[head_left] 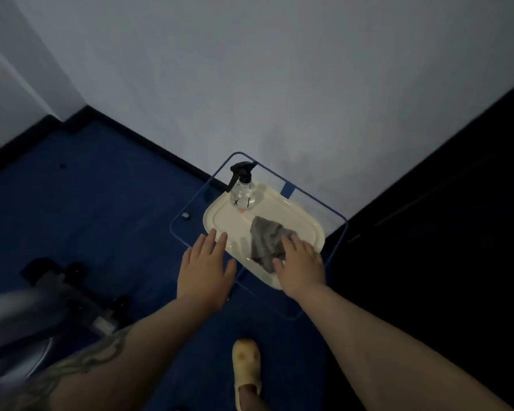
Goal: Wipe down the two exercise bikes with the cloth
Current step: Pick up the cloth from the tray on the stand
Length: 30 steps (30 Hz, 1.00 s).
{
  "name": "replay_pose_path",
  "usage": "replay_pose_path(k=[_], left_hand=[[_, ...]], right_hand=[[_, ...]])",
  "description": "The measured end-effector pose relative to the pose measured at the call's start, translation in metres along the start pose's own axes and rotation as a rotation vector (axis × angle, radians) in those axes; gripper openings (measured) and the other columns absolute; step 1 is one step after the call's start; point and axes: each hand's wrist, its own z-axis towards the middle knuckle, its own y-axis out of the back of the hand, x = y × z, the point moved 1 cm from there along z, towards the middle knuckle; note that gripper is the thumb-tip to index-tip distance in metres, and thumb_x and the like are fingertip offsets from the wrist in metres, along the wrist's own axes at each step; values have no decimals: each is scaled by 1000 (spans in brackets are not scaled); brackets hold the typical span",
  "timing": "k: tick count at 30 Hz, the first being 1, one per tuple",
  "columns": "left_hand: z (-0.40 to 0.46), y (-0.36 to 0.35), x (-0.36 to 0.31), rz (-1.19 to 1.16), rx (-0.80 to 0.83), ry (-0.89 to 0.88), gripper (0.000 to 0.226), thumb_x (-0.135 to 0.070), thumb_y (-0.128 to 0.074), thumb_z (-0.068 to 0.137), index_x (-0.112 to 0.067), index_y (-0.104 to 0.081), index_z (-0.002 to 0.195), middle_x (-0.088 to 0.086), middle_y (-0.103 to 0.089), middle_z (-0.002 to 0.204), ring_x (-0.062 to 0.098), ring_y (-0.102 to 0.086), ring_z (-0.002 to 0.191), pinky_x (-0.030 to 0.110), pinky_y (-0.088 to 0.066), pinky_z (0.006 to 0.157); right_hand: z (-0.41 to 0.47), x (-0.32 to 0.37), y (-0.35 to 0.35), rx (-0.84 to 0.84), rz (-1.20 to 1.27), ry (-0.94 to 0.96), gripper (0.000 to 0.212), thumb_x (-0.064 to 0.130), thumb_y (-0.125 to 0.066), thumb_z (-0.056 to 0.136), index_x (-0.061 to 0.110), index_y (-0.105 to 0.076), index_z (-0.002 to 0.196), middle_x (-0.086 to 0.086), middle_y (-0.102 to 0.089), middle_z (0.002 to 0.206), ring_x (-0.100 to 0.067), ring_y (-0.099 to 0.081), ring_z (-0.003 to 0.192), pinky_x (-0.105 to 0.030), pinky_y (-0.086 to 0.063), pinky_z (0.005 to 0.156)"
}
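Right hand (pixel 301 264) grip rests flat-fingered on cloth (pixel 266 241) near tray (pixel 220 216) edge; left hand (pixel 204 269) spread open.

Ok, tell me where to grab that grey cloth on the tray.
Pinch the raised crumpled middle of the grey cloth from above. It lies bunched in folds on the cream tray, so a fold lifts easily. The right hand already rests on its near edge.
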Motion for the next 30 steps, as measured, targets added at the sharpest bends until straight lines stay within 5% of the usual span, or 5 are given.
replay_pose_path(k=[5,14,21,26,30], left_hand=[[33,-30,2,-37,-10,19,61,-46,-32,98,-29,-11,153,-4,-8,162,18,-5,149,38,-6,120],[23,-51,20,-100,15,137,59,-38,-37,99,-29,-14,152,-4,-12,162,16,-9,149,37,-9,122],[18,-51,27,-136,-9,174,58,-37,-38,99,-26,-18,152,-5,-13,161,15,-11,148,36,-9,121],[13,-49,28,-138,-20,169,57,-38,-36,100,-26,-17,152,-5,-12,162,15,-9,148,36,-8,122],[10,-48,29,-139,-12,167,58,-38,-36,99,-26,-16,153,-5,-10,162,15,-8,149,35,-6,122]], right_hand=[[54,-9,-26,10,-44,11,61,40,-42,99,19,-19,151,-3,-17,159,-23,-15,145,-41,-17,117],[81,-13,-56,-148,-134,-13,46,44,-55,91,17,-48,128,-4,-45,137,-22,-33,132,-37,-28,110],[85,-6,-64,-92,-120,-3,28,23,-60,90,17,-52,117,-7,-45,129,-22,-40,118,-33,-43,91],[82,-4,-61,-93,23,-22,27,21,-62,88,12,-49,110,-11,-42,125,-24,-41,113,-33,-48,87],[82,-6,-55,-161,237,-129,41,40,-60,90,11,-46,114,-11,-51,119,-25,-48,108,-38,-48,88]])
